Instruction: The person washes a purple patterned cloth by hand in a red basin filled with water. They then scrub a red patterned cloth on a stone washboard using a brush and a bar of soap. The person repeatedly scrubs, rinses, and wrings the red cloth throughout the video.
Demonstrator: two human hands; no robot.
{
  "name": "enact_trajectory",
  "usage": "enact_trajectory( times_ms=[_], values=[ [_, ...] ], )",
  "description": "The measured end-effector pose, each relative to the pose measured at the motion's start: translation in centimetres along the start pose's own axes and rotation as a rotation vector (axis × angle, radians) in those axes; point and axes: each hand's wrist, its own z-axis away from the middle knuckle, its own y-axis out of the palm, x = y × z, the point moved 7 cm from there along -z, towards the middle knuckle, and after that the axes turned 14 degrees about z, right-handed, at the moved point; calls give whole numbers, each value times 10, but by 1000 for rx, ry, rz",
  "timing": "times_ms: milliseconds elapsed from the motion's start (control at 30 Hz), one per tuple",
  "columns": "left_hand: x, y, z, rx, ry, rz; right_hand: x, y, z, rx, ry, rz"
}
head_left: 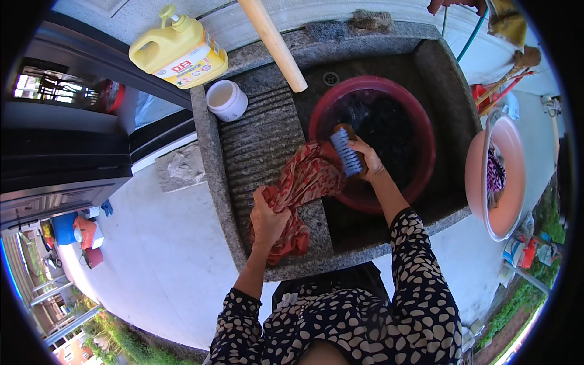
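A wet red patterned cloth (310,174) lies bunched over the ridged stone washboard (258,131), its right part reaching past the board's edge to the basin. My left hand (269,219) is closed on its lower left part. In my right hand (370,159) is a scrub brush (347,152) with pale blue bristles and a brown back. The bristles face left, close beside the cloth; whether they touch it I cannot tell. Just beyond the brush, a dark red basin (427,115) with dark contents stands in the stone sink (462,115).
At the sink's back left stand a yellow pump jug (182,55) and a white tub (227,101). A wooden pole (274,42) slants over the sink's rear edge. On the right, a pink basin (514,164) holds patterned cloth. A dark door (67,146) stands at left.
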Motion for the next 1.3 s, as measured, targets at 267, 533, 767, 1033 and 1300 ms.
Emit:
enact_trajectory(
  times_ms=[267, 533, 767, 1033, 1300],
  values=[
    [-23, -45, 56, -116, -89, 426, 79, 58, -7, 66, -245, 38],
    [-19, -20, 24, -282, 235, -174, 95, 161, -63, 153, -442, 333],
    [-23, 41, 23, 103, 372, -746, 33, 152, 12, 18, -787, 1420],
    [-36, 28, 65, 135, 512, -497, 24, 160, -22, -91, -1184, 1836],
    [-28, -1, 83, 81, 442, -569, 25, 175, -31, -49, -1007, 1669]
  ],
)
